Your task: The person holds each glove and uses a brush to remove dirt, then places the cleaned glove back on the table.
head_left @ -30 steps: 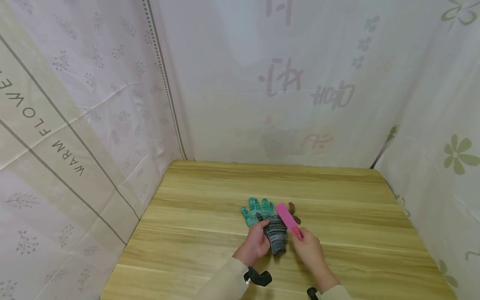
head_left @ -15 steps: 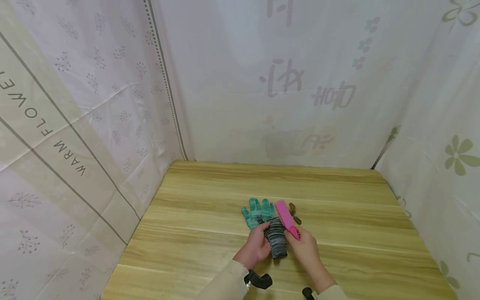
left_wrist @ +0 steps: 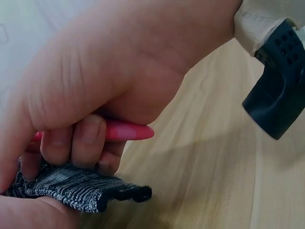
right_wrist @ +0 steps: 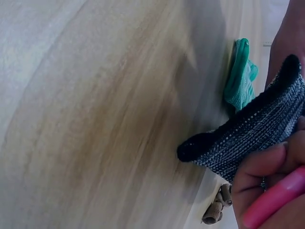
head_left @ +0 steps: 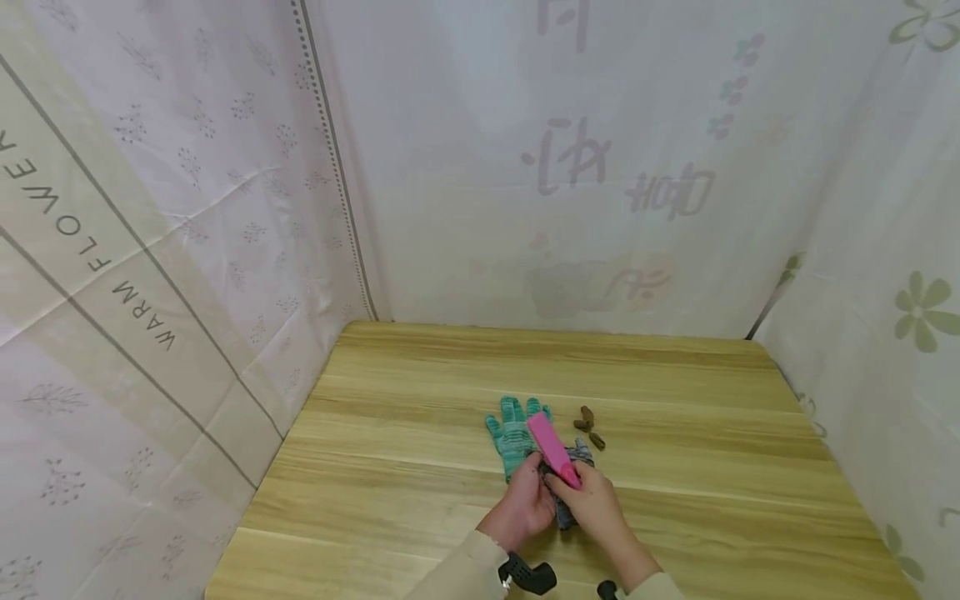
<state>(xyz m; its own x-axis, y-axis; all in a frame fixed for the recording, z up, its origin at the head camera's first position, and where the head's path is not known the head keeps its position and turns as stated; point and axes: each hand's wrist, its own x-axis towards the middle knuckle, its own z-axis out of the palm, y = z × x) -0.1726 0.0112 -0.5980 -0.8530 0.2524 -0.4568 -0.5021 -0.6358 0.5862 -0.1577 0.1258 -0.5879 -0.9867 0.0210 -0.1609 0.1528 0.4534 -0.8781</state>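
My left hand (head_left: 527, 500) holds a black-and-grey knit glove (head_left: 581, 452) above the table. In my right hand (head_left: 596, 504) is the handle of a pink flat-headed, brush-like tool (head_left: 550, 442); its head slants up and left over the glove, and its working face is hidden. The left wrist view shows my right fingers (left_wrist: 88, 138) curled round the pink handle (left_wrist: 128, 130), right above the glove (left_wrist: 86, 188). Some right fingers also touch the glove in the right wrist view. Most of the glove's body is covered by both hands.
A green knit glove (head_left: 513, 433) lies flat on the wooden table (head_left: 405, 433) just beyond my left hand, partly behind the pink tool. Several small brown pieces (head_left: 587, 414) sit to its right. Patterned curtains (head_left: 480, 208) hang behind and at both sides.
The right hand and pink tool have moved left across the dark glove, which has turned and shifted right and nearer. More of the brown pieces shows now. The green glove stays put.
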